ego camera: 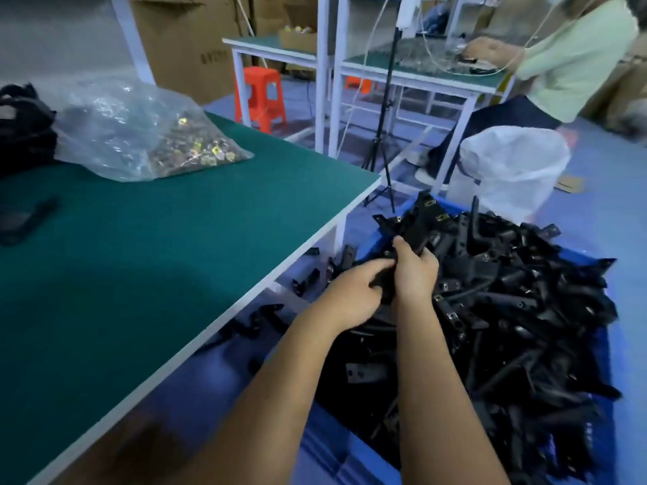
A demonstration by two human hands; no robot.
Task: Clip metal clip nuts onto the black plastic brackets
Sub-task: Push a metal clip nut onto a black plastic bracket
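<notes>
a factory floor: workbenches point(175, 218), cardboard cartons point(182, 47) (stacked), parts crate point(595, 344).

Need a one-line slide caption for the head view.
Both hands, left hand and right hand, grip black brackets over the heaped blue bin; bag of clip nuts sits on the green table.

Bag of clip nuts point(154, 134) on surface point(147, 246), far left; crate point(350, 449) of brackets point(507, 309) on floor, right of surface; hands point(385, 278) above crate.
</notes>
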